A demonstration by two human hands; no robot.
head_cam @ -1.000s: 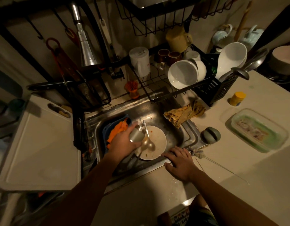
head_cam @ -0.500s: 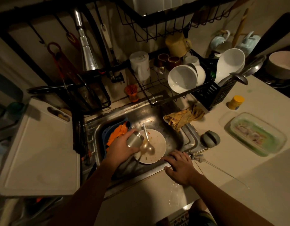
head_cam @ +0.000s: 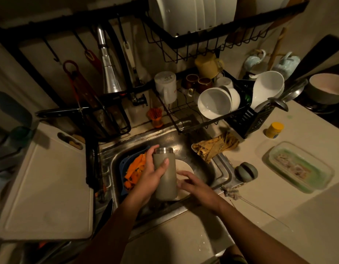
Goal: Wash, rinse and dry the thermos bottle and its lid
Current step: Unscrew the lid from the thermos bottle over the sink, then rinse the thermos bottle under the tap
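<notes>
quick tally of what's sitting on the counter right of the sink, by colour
Yellow: 2, the patterned cloth and the yellow-capped jar
Green: 2, the thermos lid and the lidded food container
Pale grey: 1, the bottle brush
Total: 5

Left hand (head_cam: 151,180) grips the upright thermos bottle (head_cam: 165,174) over the sink (head_cam: 185,136); right hand (head_cam: 198,189), fingers relaxed, beside its base; lid (head_cam: 246,171) on the counter (head_cam: 279,197).
</notes>
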